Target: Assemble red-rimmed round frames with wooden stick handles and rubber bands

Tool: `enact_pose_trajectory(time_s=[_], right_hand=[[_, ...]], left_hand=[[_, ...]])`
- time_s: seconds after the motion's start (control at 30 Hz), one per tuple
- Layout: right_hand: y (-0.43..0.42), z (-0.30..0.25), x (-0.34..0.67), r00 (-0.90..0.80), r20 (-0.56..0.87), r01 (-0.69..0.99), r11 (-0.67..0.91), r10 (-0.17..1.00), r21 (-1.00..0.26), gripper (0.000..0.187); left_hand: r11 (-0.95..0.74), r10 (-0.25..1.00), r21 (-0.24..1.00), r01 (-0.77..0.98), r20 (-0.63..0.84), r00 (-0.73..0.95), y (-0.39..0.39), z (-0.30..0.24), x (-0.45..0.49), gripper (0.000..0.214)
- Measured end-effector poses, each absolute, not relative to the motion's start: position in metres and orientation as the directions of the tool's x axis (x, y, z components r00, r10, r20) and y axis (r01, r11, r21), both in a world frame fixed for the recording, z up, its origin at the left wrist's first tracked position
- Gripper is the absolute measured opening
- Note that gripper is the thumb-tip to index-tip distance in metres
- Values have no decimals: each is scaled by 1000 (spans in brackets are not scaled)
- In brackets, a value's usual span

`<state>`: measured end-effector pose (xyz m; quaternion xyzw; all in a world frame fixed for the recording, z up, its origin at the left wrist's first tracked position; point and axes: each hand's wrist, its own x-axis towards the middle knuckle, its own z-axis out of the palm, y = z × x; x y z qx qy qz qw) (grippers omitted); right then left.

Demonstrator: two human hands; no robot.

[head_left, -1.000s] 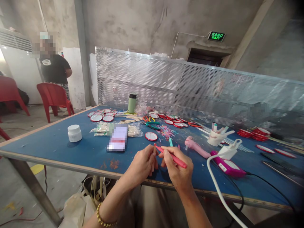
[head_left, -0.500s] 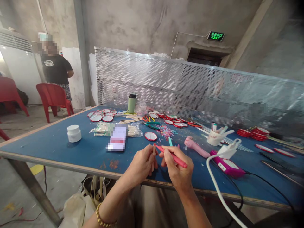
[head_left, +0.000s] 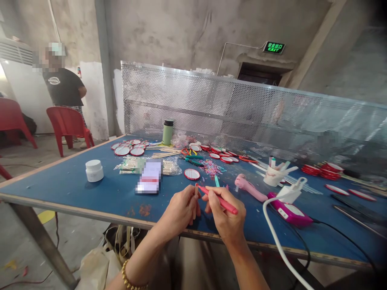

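Note:
My left hand (head_left: pixel 181 209) is closed around a thin wooden stick (head_left: pixel 196 189) that stands upright between its fingers. My right hand (head_left: pixel 225 215) grips a red pen-like tool (head_left: pixel 222 201), whose tip touches the top of the stick. Both hands hover over the near edge of the blue table (head_left: pixel 75 185). A round red-rimmed disc (head_left: pixel 192 174) lies just beyond them.
On the table are a white jar (head_left: pixel 94 170), bagged sticks (head_left: pixel 133 164), a green bottle (head_left: pixel 168 131), red-rimmed discs (head_left: pixel 128 148), a pink glue gun (head_left: pixel 250 187), a paper cup (head_left: pixel 273 175) and a magenta device (head_left: pixel 290 211) with a white cable. A perforated metal screen (head_left: pixel 211 108) backs it. A person stands far left by a red chair (head_left: pixel 68 123).
My hands hold nearly still with the stick and red tool. The person at the far left has shifted slightly leftward.

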<state>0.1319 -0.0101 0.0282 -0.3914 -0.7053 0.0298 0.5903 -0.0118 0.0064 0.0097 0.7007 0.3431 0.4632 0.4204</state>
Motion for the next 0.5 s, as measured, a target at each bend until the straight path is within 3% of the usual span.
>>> enact_pose_trajectory(time_s=[0.5], right_hand=[[-12, 28, 133, 13, 810, 518, 689, 587, -507, 18]], left_hand=[[-408, 869, 908, 92, 355, 346, 6, 10, -13, 23]])
